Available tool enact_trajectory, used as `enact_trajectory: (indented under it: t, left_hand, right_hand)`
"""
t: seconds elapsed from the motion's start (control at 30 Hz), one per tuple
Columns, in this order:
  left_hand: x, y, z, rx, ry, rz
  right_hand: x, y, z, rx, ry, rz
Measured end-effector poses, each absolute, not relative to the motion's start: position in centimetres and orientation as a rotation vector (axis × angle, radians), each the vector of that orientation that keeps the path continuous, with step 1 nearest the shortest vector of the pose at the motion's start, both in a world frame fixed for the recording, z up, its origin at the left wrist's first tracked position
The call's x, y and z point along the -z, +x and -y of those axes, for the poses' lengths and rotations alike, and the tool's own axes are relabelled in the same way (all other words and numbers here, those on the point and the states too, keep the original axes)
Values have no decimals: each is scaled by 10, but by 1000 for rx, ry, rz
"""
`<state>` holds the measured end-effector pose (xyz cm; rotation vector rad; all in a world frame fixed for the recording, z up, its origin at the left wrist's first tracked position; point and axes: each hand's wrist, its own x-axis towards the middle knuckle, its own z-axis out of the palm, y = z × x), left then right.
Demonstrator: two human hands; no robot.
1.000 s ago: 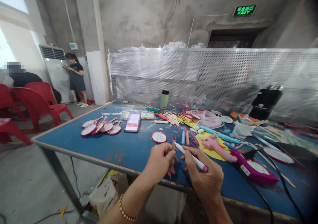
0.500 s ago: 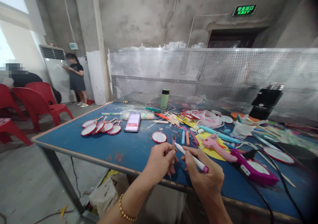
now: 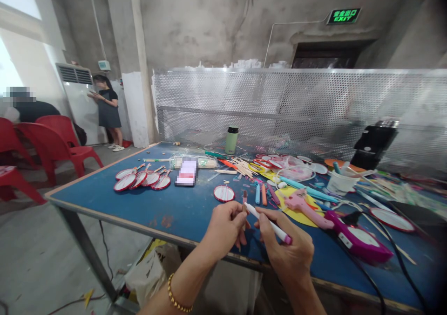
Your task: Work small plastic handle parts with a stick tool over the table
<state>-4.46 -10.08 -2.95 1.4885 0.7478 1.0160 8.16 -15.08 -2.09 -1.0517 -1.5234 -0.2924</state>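
My left hand (image 3: 225,222) is closed around a slim wooden stick (image 3: 245,197), whose upper end is coloured brown and pink. Between the fingers of my right hand (image 3: 291,243) is a white marker pen (image 3: 277,231) with a purple end. Its tip meets the coloured part of the stick, or comes very close to it. Just beyond my left hand lies a white disc with a red rim (image 3: 224,193). Several similar red-rimmed discs with short sticks (image 3: 125,182) overlap at the left of the blue table (image 3: 139,208).
A phone (image 3: 186,171), a green bottle (image 3: 232,139) and small clay-like sticks (image 3: 263,195) lie or stand beyond my hands. To the right are a pink glue-gun-shaped tool (image 3: 300,202), a purple corded device (image 3: 365,243) and a white cup (image 3: 342,182). A person (image 3: 107,105) stands far left.
The marker pen and my right hand have shifted very slightly left, against the stick. My left hand stays in almost the same place.
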Motion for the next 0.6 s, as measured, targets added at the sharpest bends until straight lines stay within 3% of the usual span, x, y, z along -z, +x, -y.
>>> enact_trajectory:
  t: [0.6]
  left_hand:
    - [33, -44, 98, -1037, 1484, -744]
  right_hand:
    - [23, 83, 149, 313, -1096, 1458]
